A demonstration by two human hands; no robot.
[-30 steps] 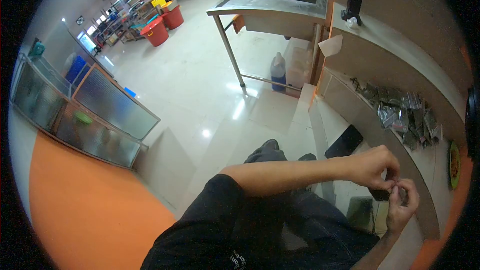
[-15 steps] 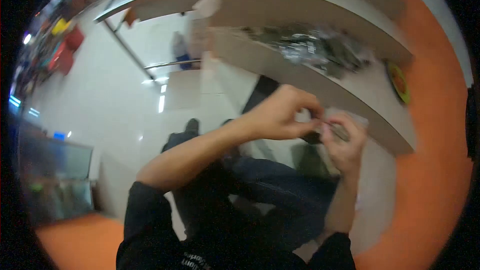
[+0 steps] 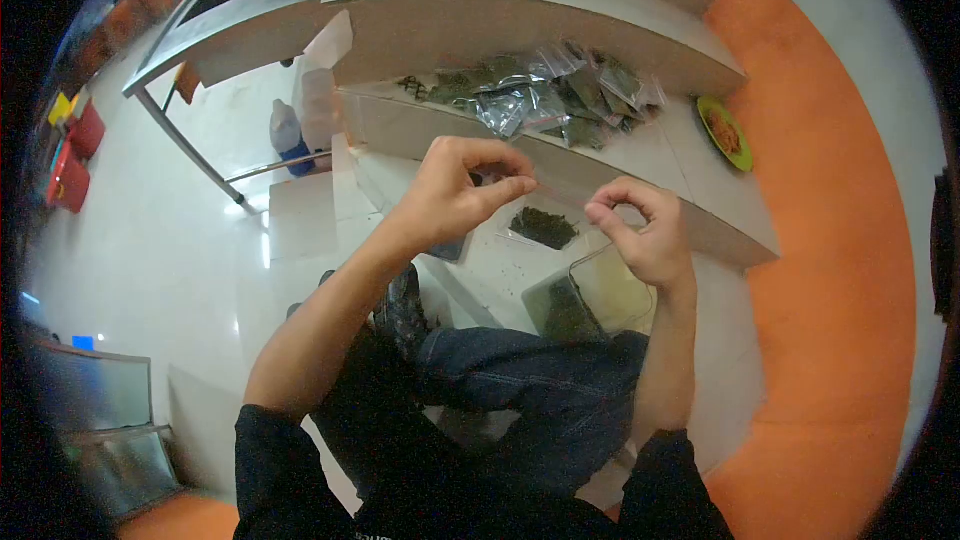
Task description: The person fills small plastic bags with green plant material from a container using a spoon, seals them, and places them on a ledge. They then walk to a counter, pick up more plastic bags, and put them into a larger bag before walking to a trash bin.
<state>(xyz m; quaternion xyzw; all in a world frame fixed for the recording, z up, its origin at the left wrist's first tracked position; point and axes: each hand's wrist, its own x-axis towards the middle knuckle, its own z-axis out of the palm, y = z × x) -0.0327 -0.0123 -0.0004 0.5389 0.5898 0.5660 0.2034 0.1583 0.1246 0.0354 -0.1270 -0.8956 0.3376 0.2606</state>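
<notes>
Thumb and forefinger of my left hand (image 3: pixel 465 185) are pinched together beside a small clear plastic bag (image 3: pixel 543 227) of dark green dried herb-like stuff. My right hand (image 3: pixel 645 230) is pinched the same way at the bag's other side. Both sets of fingertips appear to hold its see-through top edge, which is hard to make out. Below my right hand stands a rectangular clear tub (image 3: pixel 622 285) with similar dark green material in one end. A dark flat object (image 3: pixel 448 248) sits partly hidden beneath my left wrist.
Several filled clear bags (image 3: pixel 560 95) are heaped on the step above. A green plate (image 3: pixel 725 135) with orange shreds lies at that step's right end. A bottle (image 3: pixel 287 135) stands left, near a metal-legged table (image 3: pixel 190 145). Red baskets (image 3: pixel 70 175) are far left.
My hands have moved apart from being close together. The view has shifted, so the bag with green stuff and the tub now show clearly.
</notes>
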